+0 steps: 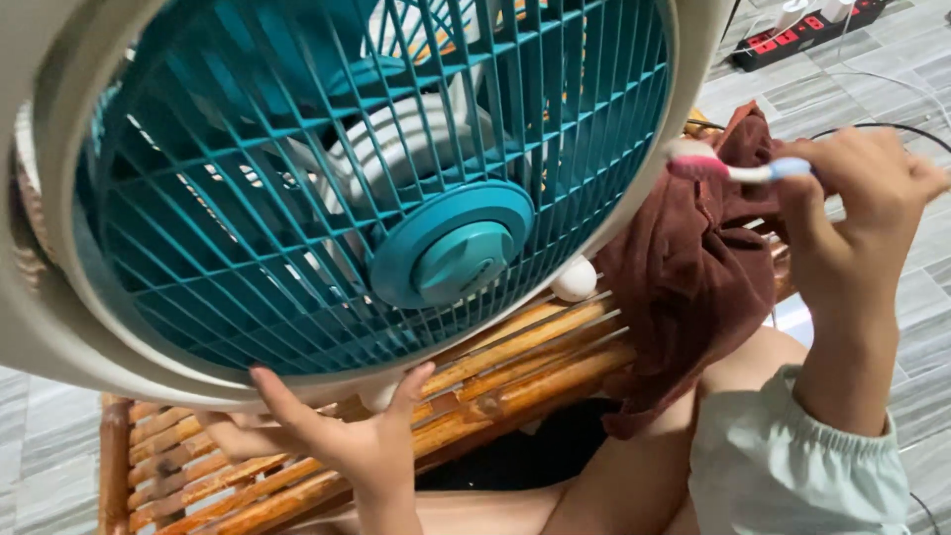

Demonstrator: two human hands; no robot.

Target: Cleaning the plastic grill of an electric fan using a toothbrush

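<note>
Fan [327, 188]: cream housing, teal grille, teal hub low and right of centre; tilted, filling the left and centre of the scene, its lower edge resting above a bamboo stool [515, 367]. Left hand [337, 431] underneath, fingers spread and pressed up against the bottom rim, propping it rather than clasping it. Right hand [857, 213] at right, clenched round a toothbrush [733, 170]; its pink bristled head lies just beside the fan's right rim. A maroon cloth [693, 287] drapes between fan and right hand, over the stool's right end. Far right on the grey tiled floor [921, 327]: a power strip [807, 32].
</note>
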